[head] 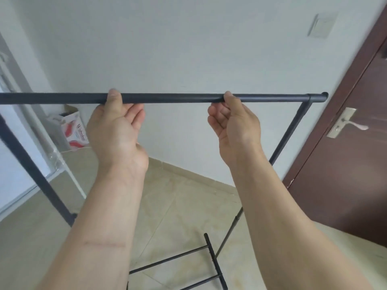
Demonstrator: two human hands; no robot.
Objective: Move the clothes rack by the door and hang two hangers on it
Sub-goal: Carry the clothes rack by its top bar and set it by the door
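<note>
I had both hands up at the top bar (167, 97) of the black clothes rack (293, 130), which stood in front of the white wall (188, 49) with its right end near the brown door (345, 164). My left hand (117, 126) was under the bar, thumb pressed against it and fingers loosely spread, not closed around it. My right hand (232, 126) touched the bar with its thumb, the fingers curled half shut below and gripping nothing I could see. The rack's lower rails (173, 260) sat over the tiled floor (178, 206). A cardboard box (71, 126) stood by the wall at left.
</note>
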